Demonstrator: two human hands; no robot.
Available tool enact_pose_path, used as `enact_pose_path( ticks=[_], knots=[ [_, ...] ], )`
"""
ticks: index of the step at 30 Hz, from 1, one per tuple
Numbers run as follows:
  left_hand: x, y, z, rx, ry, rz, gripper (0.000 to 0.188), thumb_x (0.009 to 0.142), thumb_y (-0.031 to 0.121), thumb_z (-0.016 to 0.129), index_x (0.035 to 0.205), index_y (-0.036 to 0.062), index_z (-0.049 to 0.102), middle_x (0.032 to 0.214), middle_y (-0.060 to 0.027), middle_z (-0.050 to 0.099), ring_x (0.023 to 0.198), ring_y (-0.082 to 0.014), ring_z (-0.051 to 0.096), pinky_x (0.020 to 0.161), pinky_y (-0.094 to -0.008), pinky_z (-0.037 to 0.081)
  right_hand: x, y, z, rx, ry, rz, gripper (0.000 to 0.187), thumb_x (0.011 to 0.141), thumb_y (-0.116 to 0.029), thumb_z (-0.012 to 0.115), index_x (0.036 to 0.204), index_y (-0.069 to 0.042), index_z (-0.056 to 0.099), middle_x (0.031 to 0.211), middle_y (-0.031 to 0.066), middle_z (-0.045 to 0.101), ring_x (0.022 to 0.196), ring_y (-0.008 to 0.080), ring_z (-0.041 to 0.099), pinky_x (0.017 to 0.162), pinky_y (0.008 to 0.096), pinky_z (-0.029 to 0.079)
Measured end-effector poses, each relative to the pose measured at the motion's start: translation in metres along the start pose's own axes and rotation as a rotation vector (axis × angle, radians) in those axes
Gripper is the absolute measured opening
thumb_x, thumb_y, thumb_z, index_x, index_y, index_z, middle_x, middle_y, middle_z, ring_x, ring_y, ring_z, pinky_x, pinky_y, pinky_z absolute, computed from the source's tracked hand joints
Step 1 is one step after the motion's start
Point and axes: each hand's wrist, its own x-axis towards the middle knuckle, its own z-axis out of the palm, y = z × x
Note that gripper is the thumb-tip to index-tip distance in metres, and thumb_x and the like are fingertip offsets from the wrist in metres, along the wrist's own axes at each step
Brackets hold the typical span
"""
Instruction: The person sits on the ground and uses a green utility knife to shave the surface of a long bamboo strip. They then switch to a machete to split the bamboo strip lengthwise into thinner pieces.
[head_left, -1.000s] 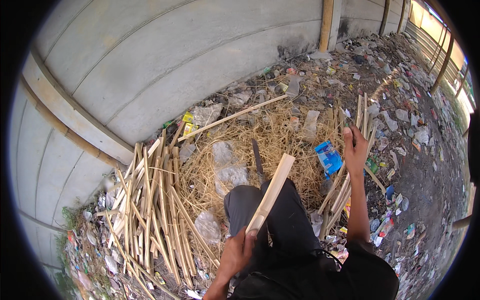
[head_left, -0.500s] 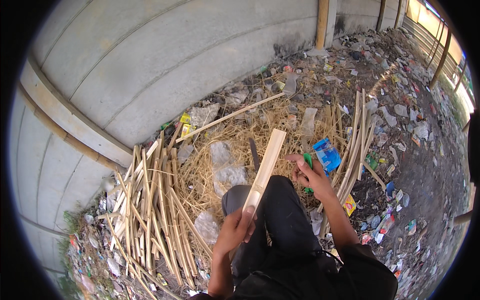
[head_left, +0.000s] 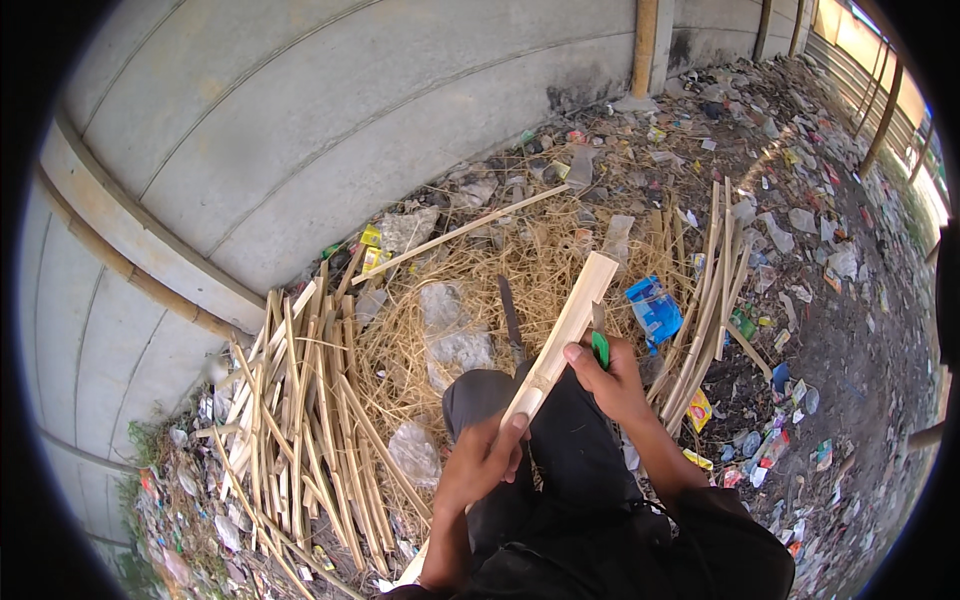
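Note:
A pale split-bamboo strip (head_left: 566,328) slants up and away over my dark-trousered knees. My left hand (head_left: 480,462) is closed round its near part, thumb on top. My right hand (head_left: 618,385) grips a small knife with a green handle (head_left: 601,348), and its thumb lies at the strip's right edge. The short blade points up beside that edge; whether it cuts into the bamboo I cannot tell. Beyond my knees, a long dark blade (head_left: 510,312) lies on the straw-like shavings (head_left: 400,330).
Many bamboo strips (head_left: 300,430) are heaped on the left. More long strips (head_left: 708,300) lie on the right, near a blue plastic packet (head_left: 655,312). A grey panel wall (head_left: 330,130) rises at the far left. Scattered litter (head_left: 800,240) covers the ground at right.
My right hand has come down and left, bringing the knife from beside the strip to its right edge. The strip's far end has swung right and my left hand has shifted slightly.

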Motion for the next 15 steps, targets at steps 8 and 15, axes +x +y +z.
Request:
enact_pose_path(
  ticks=[8,15],
  knots=[
    [-0.004,-0.008,0.014,0.245,0.228,0.207,0.039,0.113,0.033,0.053,0.096,0.0009,0.068,0.061,-0.0053,0.062,0.055,-0.0144,0.065,0.056,-0.0320,0.049,-0.004,-0.006,0.010,0.085,0.113,-0.087,0.013,0.097,-0.014,0.077,0.096,-0.002,0.071,0.063,-0.0124,0.047,0.058,-0.0016,0.038,0.052,0.0230,0.029],
    [-0.011,0.000,0.025,0.412,0.401,0.263,0.029,0.110,0.025,0.057,0.102,0.0003,0.072,0.065,-0.0166,0.066,0.060,-0.0315,0.071,0.056,-0.0419,0.051,-0.005,-0.010,0.010,0.038,0.089,-0.146,0.015,0.094,-0.013,0.080,0.098,-0.002,0.071,0.061,-0.0124,0.044,0.055,-0.0022,0.036,0.052,0.0227,0.028]
  ],
)
